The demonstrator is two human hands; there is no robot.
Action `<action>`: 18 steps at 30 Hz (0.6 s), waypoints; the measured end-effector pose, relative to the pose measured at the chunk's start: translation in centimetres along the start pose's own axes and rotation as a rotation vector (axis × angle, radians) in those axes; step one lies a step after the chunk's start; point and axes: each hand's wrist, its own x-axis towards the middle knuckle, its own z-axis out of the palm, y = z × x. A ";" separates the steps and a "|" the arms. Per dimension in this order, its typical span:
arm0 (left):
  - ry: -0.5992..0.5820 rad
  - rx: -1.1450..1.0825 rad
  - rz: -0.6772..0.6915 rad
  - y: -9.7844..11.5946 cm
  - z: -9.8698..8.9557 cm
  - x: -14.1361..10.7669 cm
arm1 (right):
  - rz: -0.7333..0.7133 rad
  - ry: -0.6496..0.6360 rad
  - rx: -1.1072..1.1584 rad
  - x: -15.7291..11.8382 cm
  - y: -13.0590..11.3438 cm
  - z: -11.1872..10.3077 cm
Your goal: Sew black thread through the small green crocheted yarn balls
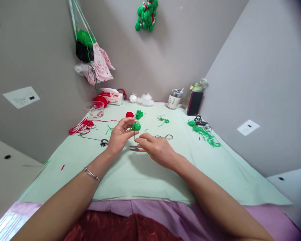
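Observation:
Between the thumb and fingers of my left hand (119,136) is a small green crocheted ball (136,126). A dark strand (134,134) runs down from the ball to the fingertips of my right hand (157,147), which are pinched together on it. Just below those fingertips, small thread snips (137,149) with orange on the handle lie on the cloth, partly covered by my right hand. Behind my left hand sit a red ball (129,114) and a bundle of green yarn (139,114).
Red yarn (82,126), a clear plastic tub (95,110) and a tissue box (113,98) are at the left of the cloth (150,180). Green yarn (208,135), a pen tin (174,100) and a phone (195,103) are at the right. White stuffing (145,99) lies by the wall.

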 end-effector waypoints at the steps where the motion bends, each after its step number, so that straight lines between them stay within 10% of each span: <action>1: 0.001 0.000 0.000 0.1 -0.1 0.0 | 0.036 0.043 0.032 0.0 0.0 -0.2; 5: 0.005 -0.008 -0.051 0.3 -0.1 -0.1 | 0.365 0.216 0.350 0.4 0.7 -1.4; 8: 0.018 -0.009 -0.074 0.2 -0.1 -0.2 | 0.537 0.103 0.728 0.6 1.6 -2.1; 12: -0.016 -0.042 -0.104 -0.1 -0.2 -0.2 | 0.527 -0.050 1.064 0.7 1.8 -2.2; 18: -0.038 -0.096 -0.190 -0.3 -0.1 -0.2 | 0.535 0.065 1.126 1.1 0.6 -1.6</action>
